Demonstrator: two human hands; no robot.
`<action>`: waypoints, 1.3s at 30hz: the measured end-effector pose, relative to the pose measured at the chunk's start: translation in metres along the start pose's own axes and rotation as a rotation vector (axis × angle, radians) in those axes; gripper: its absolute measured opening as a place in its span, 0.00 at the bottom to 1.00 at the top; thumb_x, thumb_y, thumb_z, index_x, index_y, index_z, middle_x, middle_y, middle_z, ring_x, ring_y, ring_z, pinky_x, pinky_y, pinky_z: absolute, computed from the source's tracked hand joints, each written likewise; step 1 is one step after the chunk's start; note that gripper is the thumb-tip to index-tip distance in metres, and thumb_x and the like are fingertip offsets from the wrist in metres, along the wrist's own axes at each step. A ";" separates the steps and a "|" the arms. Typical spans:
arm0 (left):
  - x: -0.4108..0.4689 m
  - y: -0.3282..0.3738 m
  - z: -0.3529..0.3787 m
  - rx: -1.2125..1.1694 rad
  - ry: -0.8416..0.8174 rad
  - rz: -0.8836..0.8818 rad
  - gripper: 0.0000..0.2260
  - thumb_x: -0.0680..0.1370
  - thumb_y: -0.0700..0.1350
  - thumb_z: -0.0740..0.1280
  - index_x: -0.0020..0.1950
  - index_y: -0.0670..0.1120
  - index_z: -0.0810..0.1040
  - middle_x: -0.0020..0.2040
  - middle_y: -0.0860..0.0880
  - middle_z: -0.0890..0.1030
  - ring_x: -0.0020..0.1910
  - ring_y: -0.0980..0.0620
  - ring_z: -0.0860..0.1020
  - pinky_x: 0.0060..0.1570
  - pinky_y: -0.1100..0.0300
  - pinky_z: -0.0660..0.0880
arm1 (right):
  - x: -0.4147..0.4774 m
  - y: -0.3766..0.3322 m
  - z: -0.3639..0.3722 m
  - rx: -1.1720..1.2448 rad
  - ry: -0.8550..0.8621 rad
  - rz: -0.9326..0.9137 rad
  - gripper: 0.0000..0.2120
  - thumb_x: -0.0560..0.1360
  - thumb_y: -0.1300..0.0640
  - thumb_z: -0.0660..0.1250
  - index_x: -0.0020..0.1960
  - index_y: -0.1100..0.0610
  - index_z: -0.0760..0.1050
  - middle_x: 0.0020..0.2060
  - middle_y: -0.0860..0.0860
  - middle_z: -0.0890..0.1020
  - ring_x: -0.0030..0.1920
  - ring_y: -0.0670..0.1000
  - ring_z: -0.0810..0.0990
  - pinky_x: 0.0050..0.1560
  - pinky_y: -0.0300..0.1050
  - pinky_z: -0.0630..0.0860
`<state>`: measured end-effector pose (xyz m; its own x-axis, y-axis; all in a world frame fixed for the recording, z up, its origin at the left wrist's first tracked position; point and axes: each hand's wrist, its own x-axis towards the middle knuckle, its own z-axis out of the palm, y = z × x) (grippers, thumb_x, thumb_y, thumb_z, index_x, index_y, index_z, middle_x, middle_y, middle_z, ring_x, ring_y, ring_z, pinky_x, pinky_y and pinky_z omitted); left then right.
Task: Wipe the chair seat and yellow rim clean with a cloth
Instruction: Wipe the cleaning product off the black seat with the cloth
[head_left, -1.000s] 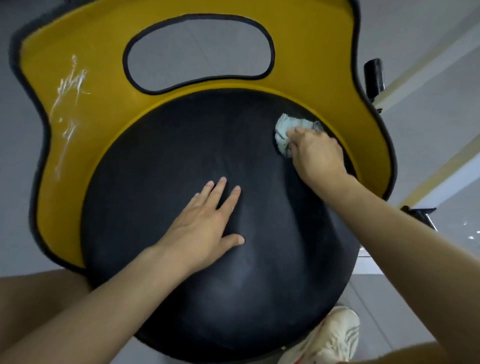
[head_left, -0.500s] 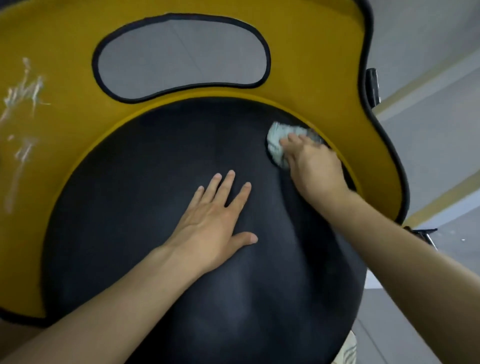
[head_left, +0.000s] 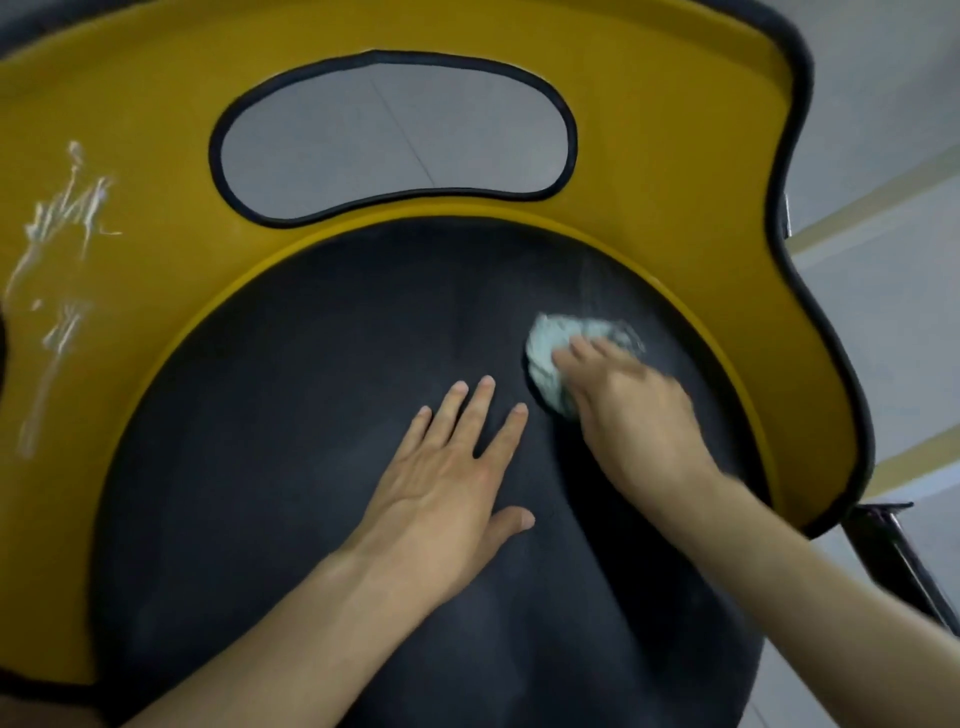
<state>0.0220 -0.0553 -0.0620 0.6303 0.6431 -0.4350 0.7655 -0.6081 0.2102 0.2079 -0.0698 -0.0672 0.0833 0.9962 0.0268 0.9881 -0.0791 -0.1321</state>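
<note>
A round black chair seat (head_left: 291, 467) fills the lower middle of the view, wrapped on the far side by a yellow rim (head_left: 649, 156) with a black-edged oval cut-out. White scratch-like marks (head_left: 62, 260) streak the rim's left part. My left hand (head_left: 447, 483) lies flat on the seat's middle, fingers spread, holding nothing. My right hand (head_left: 628, 410) presses a crumpled pale blue-white cloth (head_left: 550, 353) onto the seat's right part, just inside the rim. The cloth is partly covered by my fingers.
Grey tiled floor (head_left: 883, 130) with pale stripes lies beyond the chair on the right. A dark metal chair part (head_left: 893, 551) sticks out at the lower right, below the rim's end.
My right hand has slid the cloth leftward and nearer to me, away from the yellow rim toward the seat's middle. My left hand stays flat on the seat. The camera has shifted.
</note>
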 end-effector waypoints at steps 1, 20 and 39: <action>0.000 0.001 0.000 0.003 -0.008 -0.004 0.38 0.82 0.63 0.56 0.80 0.55 0.33 0.78 0.49 0.27 0.77 0.49 0.28 0.79 0.50 0.37 | 0.027 0.002 0.008 -0.009 0.023 -0.011 0.05 0.79 0.61 0.60 0.48 0.52 0.71 0.46 0.48 0.75 0.46 0.54 0.78 0.32 0.47 0.71; -0.011 0.009 0.005 0.002 0.005 0.021 0.37 0.82 0.62 0.58 0.82 0.53 0.38 0.81 0.47 0.33 0.80 0.46 0.35 0.79 0.49 0.43 | -0.117 -0.001 -0.006 0.032 -0.129 0.017 0.17 0.75 0.63 0.62 0.60 0.49 0.74 0.57 0.45 0.77 0.57 0.50 0.79 0.45 0.44 0.78; -0.025 0.023 0.015 0.047 -0.045 0.065 0.38 0.82 0.63 0.59 0.82 0.56 0.38 0.81 0.48 0.35 0.81 0.45 0.37 0.80 0.48 0.45 | -0.190 0.012 0.000 0.080 -0.011 0.114 0.28 0.64 0.69 0.74 0.63 0.55 0.80 0.61 0.52 0.82 0.58 0.55 0.82 0.55 0.45 0.78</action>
<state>0.0225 -0.0922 -0.0590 0.6710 0.5810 -0.4607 0.7158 -0.6696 0.1981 0.2036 -0.2603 -0.0743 0.1931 0.9812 -0.0038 0.9586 -0.1895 -0.2127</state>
